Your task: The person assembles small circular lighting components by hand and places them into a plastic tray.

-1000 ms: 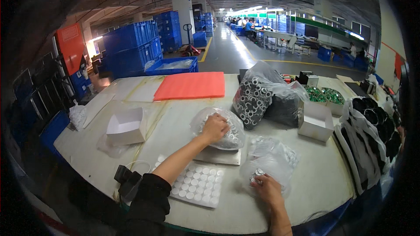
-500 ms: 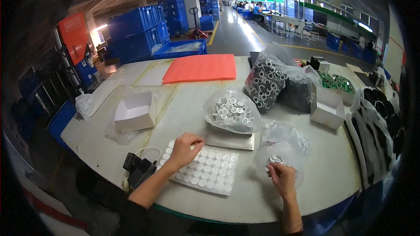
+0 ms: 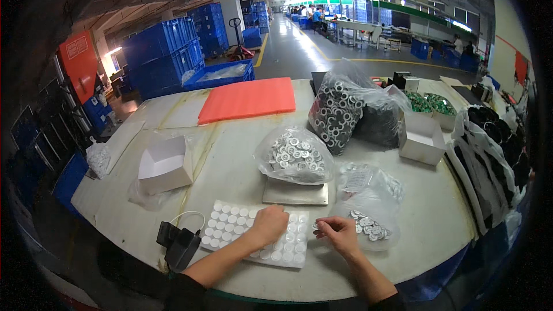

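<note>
My left hand (image 3: 271, 223) is closed above a white sheet (image 3: 220, 203) set with rows of round white discs; whatever its curled fingers hold, if anything, is hidden. To its right, my right hand (image 3: 341, 235) pinches a small silvery metal disc, seen only in part at the fingertips. Beside that hand a clear plastic bag (image 3: 383, 207) lies with its mouth toward me, and loose metal discs (image 3: 371, 227) show inside. Just beyond the sheet, another clear bag of metal discs (image 3: 295, 152) rests on a flat metal plate (image 3: 295, 192).
A black power adapter (image 3: 178, 243) with a white cable lies left of the sheet. White boxes (image 3: 166, 164) stand at left and right. Behind are an orange foam sheet (image 3: 247, 99) and a bag of metal rings (image 3: 337, 112). A bag of black parts (image 3: 489, 155) lies far right.
My right hand has come out of the bag and moved left with a metal disc. My left hand has shifted right and down across the sheet. The whole view has shifted slightly.
</note>
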`<state>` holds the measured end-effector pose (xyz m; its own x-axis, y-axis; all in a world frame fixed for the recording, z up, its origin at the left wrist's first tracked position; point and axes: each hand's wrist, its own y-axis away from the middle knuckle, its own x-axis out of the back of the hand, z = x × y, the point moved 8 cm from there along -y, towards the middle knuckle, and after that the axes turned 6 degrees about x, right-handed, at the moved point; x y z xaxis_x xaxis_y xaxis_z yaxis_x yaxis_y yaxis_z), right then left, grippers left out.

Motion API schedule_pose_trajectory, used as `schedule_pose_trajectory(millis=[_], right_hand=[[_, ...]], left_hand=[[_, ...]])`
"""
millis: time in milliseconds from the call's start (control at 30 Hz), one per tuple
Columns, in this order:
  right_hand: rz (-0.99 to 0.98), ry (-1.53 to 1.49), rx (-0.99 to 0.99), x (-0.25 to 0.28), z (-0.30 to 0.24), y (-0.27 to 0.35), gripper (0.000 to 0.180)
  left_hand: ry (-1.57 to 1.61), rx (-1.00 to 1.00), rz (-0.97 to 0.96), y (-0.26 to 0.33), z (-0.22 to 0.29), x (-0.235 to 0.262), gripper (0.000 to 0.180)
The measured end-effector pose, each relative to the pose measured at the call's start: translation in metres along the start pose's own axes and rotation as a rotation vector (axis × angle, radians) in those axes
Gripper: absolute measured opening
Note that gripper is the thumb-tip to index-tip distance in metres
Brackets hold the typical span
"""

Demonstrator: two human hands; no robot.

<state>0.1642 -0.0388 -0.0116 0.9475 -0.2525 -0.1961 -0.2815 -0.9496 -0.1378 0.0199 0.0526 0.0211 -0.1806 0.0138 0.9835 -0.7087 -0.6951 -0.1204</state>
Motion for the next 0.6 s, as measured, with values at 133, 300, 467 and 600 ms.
schedule_pose_trajectory(millis=[133, 300, 467, 600], right_hand=[[0.013, 0.002, 0.011, -0.001, 0.001, 0.000, 0.019], [-0.002, -0.051, -0.104, -0.002, 0.017, 0.001, 0.025], [-0.026, -0.094, -0.110, -0.009, 0.015, 0.000, 0.025], [-0.033, -0.147, -0.109, -0.010, 0.016, 0.007, 0.023]], left_hand=[[-0.115, -0.153, 0.137, 0.002, 0.017, 0.000, 0.007], [0.433, 0.172, -0.045, -0.013, -0.033, 0.002, 0.012], [0.507, 0.173, -0.079, -0.004, -0.025, 0.004, 0.023], [0.506, 0.156, -0.103, -0.007, -0.018, 0.007, 0.021]])
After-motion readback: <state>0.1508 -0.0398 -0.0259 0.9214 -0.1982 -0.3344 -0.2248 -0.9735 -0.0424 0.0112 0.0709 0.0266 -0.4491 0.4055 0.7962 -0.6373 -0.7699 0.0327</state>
